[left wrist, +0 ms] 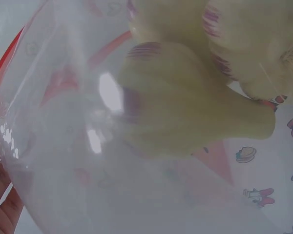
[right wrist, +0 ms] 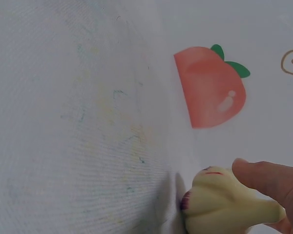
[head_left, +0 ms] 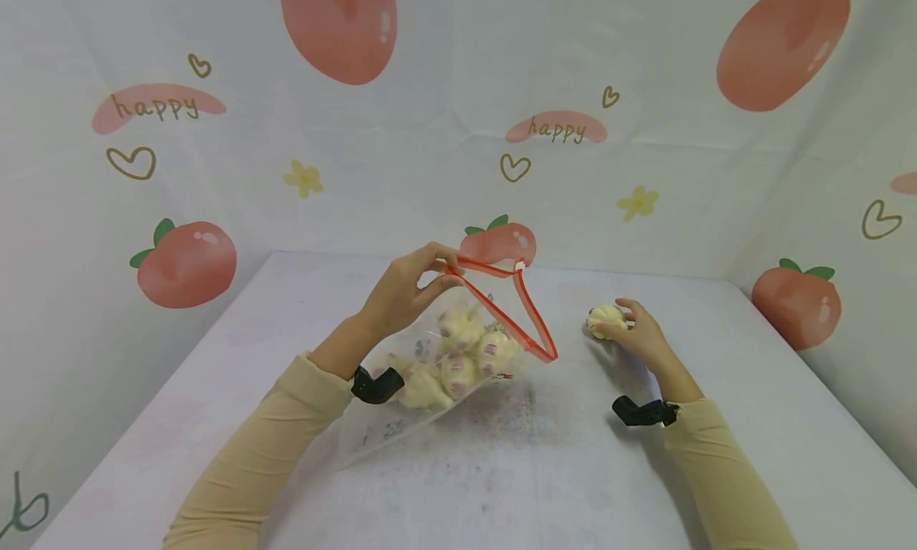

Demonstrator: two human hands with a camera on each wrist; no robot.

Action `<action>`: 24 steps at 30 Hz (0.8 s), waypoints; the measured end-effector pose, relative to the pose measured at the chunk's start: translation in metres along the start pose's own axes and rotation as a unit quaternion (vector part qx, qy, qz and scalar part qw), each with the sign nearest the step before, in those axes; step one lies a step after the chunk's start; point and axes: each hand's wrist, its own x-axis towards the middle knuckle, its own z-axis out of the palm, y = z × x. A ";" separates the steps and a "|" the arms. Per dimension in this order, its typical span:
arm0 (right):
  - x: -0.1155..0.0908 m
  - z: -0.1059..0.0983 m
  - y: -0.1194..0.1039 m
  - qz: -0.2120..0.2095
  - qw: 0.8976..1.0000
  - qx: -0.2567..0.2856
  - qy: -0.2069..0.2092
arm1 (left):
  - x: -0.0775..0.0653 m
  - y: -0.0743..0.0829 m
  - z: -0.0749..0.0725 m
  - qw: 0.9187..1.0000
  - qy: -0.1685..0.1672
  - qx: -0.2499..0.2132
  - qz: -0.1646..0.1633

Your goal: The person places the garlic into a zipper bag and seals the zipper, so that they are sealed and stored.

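My left hand (head_left: 410,289) pinches the red-edged rim of a clear zip bag (head_left: 533,345), whose mouth gapes toward the right. Several garlic bulbs (head_left: 458,372) lie inside it, pale with purple streaks. Through the plastic, the left wrist view shows one bulb (left wrist: 185,102) up close with its stem to the right; fingers (left wrist: 2,204) appear at the left edge. To the right of the bag, my right hand (head_left: 641,333) grips a single garlic bulb (head_left: 605,321) close over the table. In the right wrist view the thumb (right wrist: 268,178) lies along that bulb (right wrist: 219,204) near its stem.
A white cloth-covered table (head_left: 559,470) with faint speckles spreads under both hands. Behind it hangs a white backdrop (head_left: 430,168) printed with red fruit, hearts and flowers. Each wrist carries a black camera mount, one on the left (head_left: 377,385) and one on the right (head_left: 643,412).
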 end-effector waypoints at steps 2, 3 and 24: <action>0.000 0.000 0.001 0.001 1.000 -0.002 0.000 | 0.000 0.000 0.000 1.000 -0.001 0.001 -0.001; 0.001 0.001 0.001 0.001 1.000 -0.003 0.000 | 0.000 -0.001 0.000 1.000 -0.001 -0.001 0.000; 0.006 0.004 0.009 -0.007 0.999 -0.021 0.036 | -0.001 -0.001 0.001 1.000 -0.005 -0.004 -0.005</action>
